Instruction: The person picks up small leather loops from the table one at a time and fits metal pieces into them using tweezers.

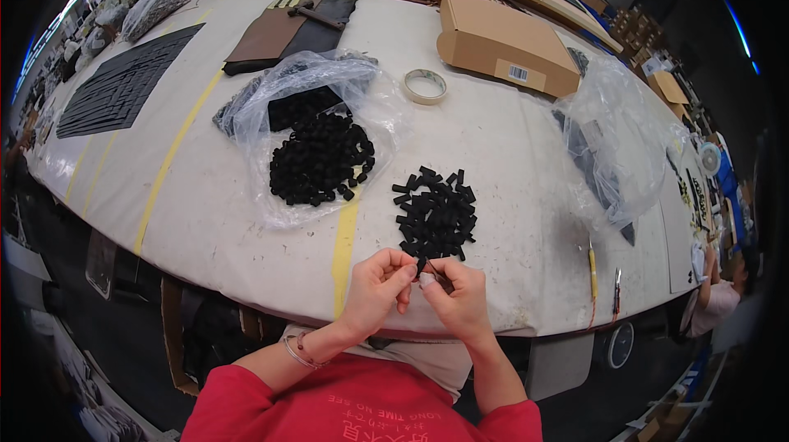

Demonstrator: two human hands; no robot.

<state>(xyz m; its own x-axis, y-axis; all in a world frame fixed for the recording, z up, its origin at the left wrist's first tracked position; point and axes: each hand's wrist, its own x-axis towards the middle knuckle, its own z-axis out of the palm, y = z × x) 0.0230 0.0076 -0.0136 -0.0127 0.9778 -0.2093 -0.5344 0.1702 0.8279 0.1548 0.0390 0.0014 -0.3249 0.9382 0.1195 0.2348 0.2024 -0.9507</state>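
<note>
At the table's near edge, my left hand point(382, 287) and my right hand point(460, 298) meet with fingertips pinched. Between them is a small black piece point(422, 264), soft-looking and tube-like. A thin dark sliver shows by the right fingers, too small to name. Just beyond my hands lies a loose pile of short black tube-like pieces point(436, 213). Farther left, an opened clear plastic bag point(255, 113) holds many small black rolled pieces point(320, 154), some spilling to its front edge.
A tape roll point(424, 87) and a cardboard box point(509, 43) stand farther back. Brown and black sheets point(283, 35) and dark strips point(127, 84) lie left. At right are another plastic bag point(616, 138) and a yellow-handled tool point(592, 273). Another person point(715, 302) sits far right.
</note>
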